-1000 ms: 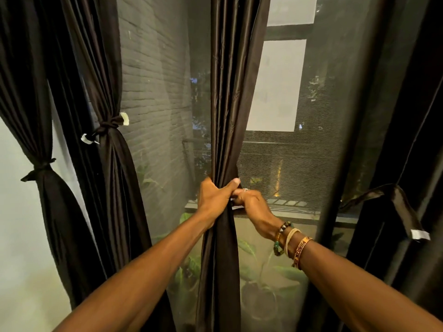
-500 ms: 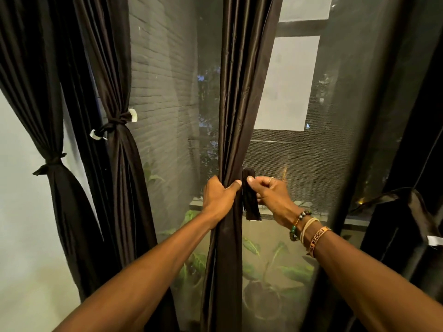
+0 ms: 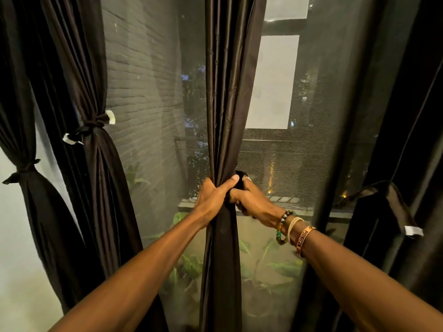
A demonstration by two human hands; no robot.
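Curtain (image 3: 227, 92) hangs before screened window (image 3: 311, 152).

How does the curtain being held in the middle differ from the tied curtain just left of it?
The middle curtain is only bunched by the left hand, with the right hand holding a dark strap against it; the tied curtain is cinched by a knotted tie with white tags. The middle curtain hangs nearly straight; the tied curtain pinches in and flares below. Both are dark, glossy, pleated fabric.
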